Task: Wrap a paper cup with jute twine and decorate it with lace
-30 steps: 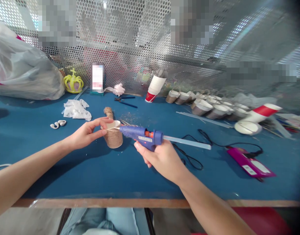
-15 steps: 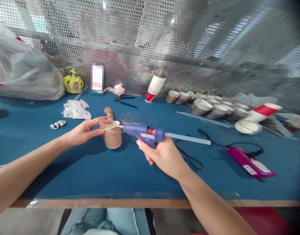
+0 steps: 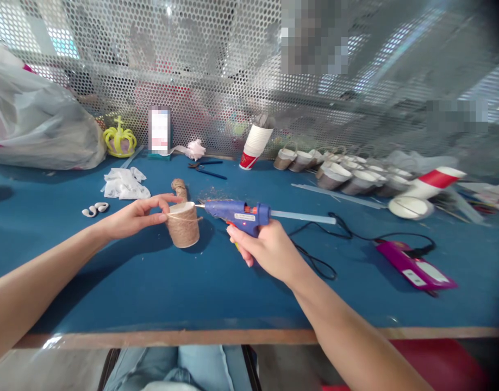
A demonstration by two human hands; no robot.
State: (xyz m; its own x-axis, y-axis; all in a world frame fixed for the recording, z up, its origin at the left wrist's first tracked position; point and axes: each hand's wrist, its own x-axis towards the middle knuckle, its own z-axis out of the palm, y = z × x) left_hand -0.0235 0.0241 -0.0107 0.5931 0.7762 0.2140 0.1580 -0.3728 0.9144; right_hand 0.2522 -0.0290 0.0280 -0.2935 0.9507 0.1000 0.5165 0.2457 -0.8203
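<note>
Blue surface (image 3: 241, 304) across lower frame | glue gun (image 3: 227, 209) at centre, right hand (image 3: 269, 251) gripping it, fingers closed, seemingly to aim its nozzle (image 3: 199, 206) | twine-wrapped cup (image 3: 183, 231), left of centre, left hand (image 3: 131, 218) pinching its rim, likely for steadiness

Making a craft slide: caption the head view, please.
Right hand holds a glue gun toward a twine-wrapped cup, left hand at its rim.

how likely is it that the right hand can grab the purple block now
Probably not as is: the right hand is wrapped around the glue gun. If freed, it likely could, since the purple block lies mostly uncovered.
</note>
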